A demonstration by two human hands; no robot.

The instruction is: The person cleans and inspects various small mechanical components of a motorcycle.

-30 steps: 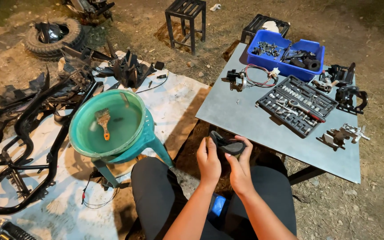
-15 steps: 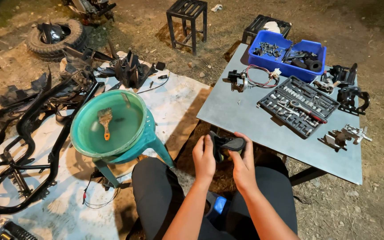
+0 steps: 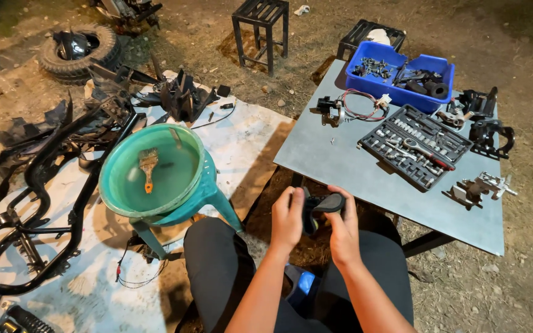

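Both hands pinch a small black part (image 3: pixel 323 208) above the lap, left hand (image 3: pixel 287 219) and right hand (image 3: pixel 343 229) closed on its ends, its long axis running across between them. Just beyond the grip lies a grey table (image 3: pixel 340 161) with a socket set (image 3: pixel 417 146); left of it, a green basin (image 3: pixel 149 172) on dirt ground.

dark part (image 3: pixel 322 208) half hidden by hands (image 3: pixel 316 225)

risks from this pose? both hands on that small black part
1. The black part is held by left hand and right hand in the air over the lap, just off the grey table; a slip likely drops it onto dirt.
2. The green basin, which looks liquid-filled with a brush in it, sits on a stool by the left knee; a bump might spill it.
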